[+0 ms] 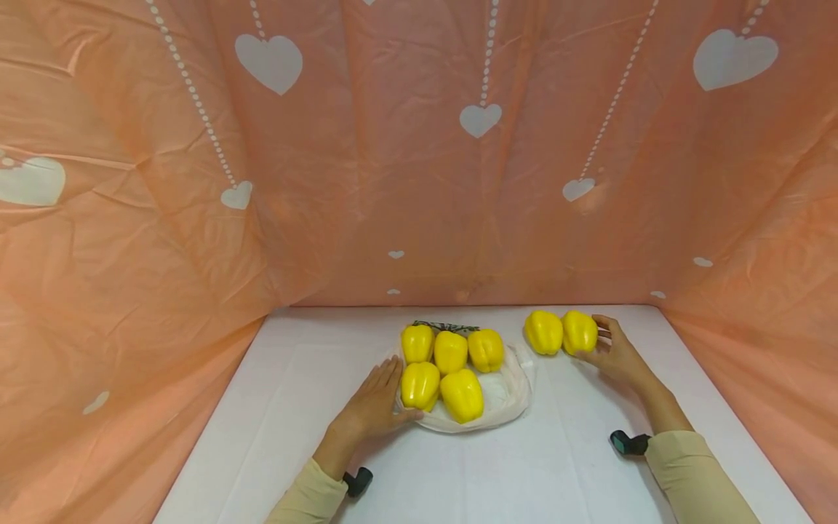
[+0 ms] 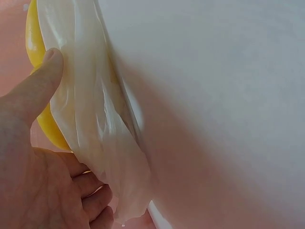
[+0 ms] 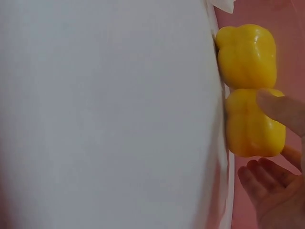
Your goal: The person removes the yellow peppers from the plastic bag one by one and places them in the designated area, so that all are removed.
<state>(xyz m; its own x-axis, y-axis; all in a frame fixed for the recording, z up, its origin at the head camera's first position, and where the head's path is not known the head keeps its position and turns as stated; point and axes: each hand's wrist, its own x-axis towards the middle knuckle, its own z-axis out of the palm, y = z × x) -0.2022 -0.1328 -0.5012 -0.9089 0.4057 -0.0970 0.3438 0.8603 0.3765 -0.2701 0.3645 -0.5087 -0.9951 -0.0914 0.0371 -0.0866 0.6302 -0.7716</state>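
Several yellow bell peppers [image 1: 451,353] sit in a translucent white plastic bag [image 1: 517,407] with its rim rolled down. My left hand [image 1: 376,399] lies against the bag's left side, fingers extended, thumb along the near rim. In the left wrist view its thumb touches the bag [image 2: 86,95]. Two more yellow peppers stand side by side at the back right: a left one [image 1: 543,332] and a right one [image 1: 580,332]. Around the right one's outer side is my right hand [image 1: 615,355]. Its thumb overlaps that pepper [image 3: 250,129] in the right wrist view, while several fingertips stand apart from it.
A dark-patterned strip [image 1: 452,327] shows behind the bagged peppers. The white tabletop [image 1: 556,466] ends at an orange curtain [image 1: 419,182] with white hearts, which also hangs along both sides. Dark wrist cameras [image 1: 628,442] are on both forearms.
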